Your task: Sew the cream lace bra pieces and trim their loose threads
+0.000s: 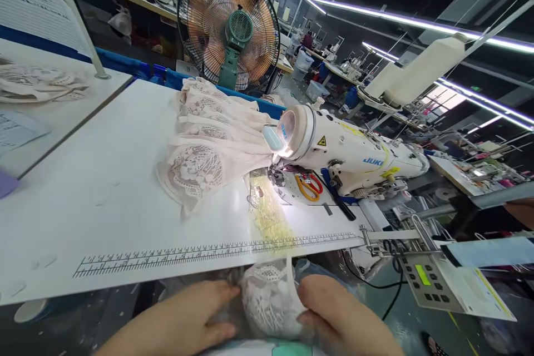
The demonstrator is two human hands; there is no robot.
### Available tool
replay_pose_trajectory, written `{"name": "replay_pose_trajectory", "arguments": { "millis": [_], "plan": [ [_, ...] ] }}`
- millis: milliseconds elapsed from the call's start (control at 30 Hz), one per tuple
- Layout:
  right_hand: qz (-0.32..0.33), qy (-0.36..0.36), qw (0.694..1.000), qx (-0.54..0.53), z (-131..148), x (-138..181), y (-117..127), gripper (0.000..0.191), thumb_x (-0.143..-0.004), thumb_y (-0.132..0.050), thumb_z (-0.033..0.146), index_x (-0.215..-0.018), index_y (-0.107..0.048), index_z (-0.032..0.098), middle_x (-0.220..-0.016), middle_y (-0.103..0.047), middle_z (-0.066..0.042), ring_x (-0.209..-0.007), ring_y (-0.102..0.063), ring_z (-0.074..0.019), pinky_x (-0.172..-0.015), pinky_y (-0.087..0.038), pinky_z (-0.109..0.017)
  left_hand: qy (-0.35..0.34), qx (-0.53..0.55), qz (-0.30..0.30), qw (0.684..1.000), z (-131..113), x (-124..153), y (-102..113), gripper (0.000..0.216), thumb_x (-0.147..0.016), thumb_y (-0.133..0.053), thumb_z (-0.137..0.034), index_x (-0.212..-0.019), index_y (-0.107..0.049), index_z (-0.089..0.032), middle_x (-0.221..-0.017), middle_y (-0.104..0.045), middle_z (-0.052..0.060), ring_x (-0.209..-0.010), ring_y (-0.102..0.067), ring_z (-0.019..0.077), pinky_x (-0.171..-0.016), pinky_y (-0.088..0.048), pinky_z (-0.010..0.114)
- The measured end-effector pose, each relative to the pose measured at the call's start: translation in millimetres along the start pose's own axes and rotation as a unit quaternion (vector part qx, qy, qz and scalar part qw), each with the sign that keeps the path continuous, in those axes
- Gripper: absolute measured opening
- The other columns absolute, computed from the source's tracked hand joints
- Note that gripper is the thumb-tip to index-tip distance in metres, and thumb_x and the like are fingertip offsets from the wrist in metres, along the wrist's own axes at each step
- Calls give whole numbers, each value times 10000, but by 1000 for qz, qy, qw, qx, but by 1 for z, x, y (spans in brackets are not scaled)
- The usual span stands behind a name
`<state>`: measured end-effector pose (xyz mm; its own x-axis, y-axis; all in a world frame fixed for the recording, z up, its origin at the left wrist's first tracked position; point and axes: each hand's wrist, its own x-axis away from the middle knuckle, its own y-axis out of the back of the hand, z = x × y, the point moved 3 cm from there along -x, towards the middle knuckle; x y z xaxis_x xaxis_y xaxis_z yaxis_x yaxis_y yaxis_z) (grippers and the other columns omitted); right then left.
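A white lace bra cup (pixel 269 303) with a narrow strip at its upper right hangs in front of the table edge, near my body. My right hand (pixel 331 308) is closed on its right edge, thumb and fingers pinched together. To its left, my left hand (pixel 204 308) is open, thumb and fingers apart, close beside the cup; motion blurs it slightly. Pale pink lace garments (pixel 212 139) lie on the white table, reaching under the head of the sewing machine (pixel 342 144).
Yellow see-through tape (pixel 267 208) crosses the table below the needle. Scissors with orange and red handles (pixel 308 186) lie by the machine base. A printed ruler (pixel 208 250) runs along the front edge. A fan (pixel 229 25) stands behind; a control panel (pixel 431 283) hangs at right.
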<state>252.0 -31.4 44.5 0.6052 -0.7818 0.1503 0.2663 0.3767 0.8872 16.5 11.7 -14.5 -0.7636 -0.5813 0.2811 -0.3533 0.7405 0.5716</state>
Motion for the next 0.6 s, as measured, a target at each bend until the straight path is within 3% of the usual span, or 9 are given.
{"name": "replay_pose_trajectory", "arguments": {
  "millis": [133, 233, 367, 467, 533, 600],
  "plan": [
    [-130, 117, 980, -97, 19, 18, 49, 176, -965, -397, 368, -898, -474, 225, -772, -565, -39, -744, -547, -166, -707, -461, -273, -30, 108, -27, 993, 2, -15, -15, 815, -716, -654, -478, -1423, -347, -215, -1455, -417, 115, -1305, -417, 317, -1092, -333, 452],
    [-176, 161, 962, -131, 22, 23, 64, 179, -958, -416, 382, -921, -496, 226, -751, -575, -33, -735, -574, -158, -716, -474, -255, -82, 207, -49, 974, -9, -28, -22, 944, -690, -668, -562, -1459, -246, -213, -1520, -301, 107, -1371, -300, 318, -1137, -232, 458],
    [-227, 162, 942, -184, 20, 22, 71, 158, -935, -466, 358, -901, -539, 223, -749, -593, -45, -712, -592, -160, -637, -475, -233, -172, 339, -18, 925, -38, -48, -26, 752, -702, -673, -502, -1353, -439, -206, -1380, -509, 87, -1209, -499, 301, -1034, -400, 417],
    [-235, 130, 941, -208, 13, 16, 75, 168, -916, -510, 355, -855, -568, 209, -684, -569, -27, -634, -564, -144, -577, -446, -225, -177, 422, 7, 889, -49, -57, -24, 577, -697, -687, -490, -1165, -601, -164, -1153, -662, 79, -1037, -604, 277, -932, -469, 384],
    [-220, 67, 940, -251, -3, 6, 77, 202, -894, -547, 392, -886, -599, 197, -717, -600, -35, -646, -576, -143, -569, -447, -225, -140, 484, -34, 863, -43, -55, -13, 577, -680, -695, -528, -1106, -622, -145, -1057, -696, 87, -983, -628, 270, -878, -490, 366],
    [-196, -1, 930, -311, -25, -9, 73, 291, -862, -582, 452, -976, -616, 187, -795, -642, -49, -693, -604, -149, -572, -463, -223, -63, 540, -116, 832, -28, -44, 7, 644, -631, -725, -558, -1116, -605, -151, -1005, -712, 90, -911, -656, 265, -783, -524, 346]
  ]
}}
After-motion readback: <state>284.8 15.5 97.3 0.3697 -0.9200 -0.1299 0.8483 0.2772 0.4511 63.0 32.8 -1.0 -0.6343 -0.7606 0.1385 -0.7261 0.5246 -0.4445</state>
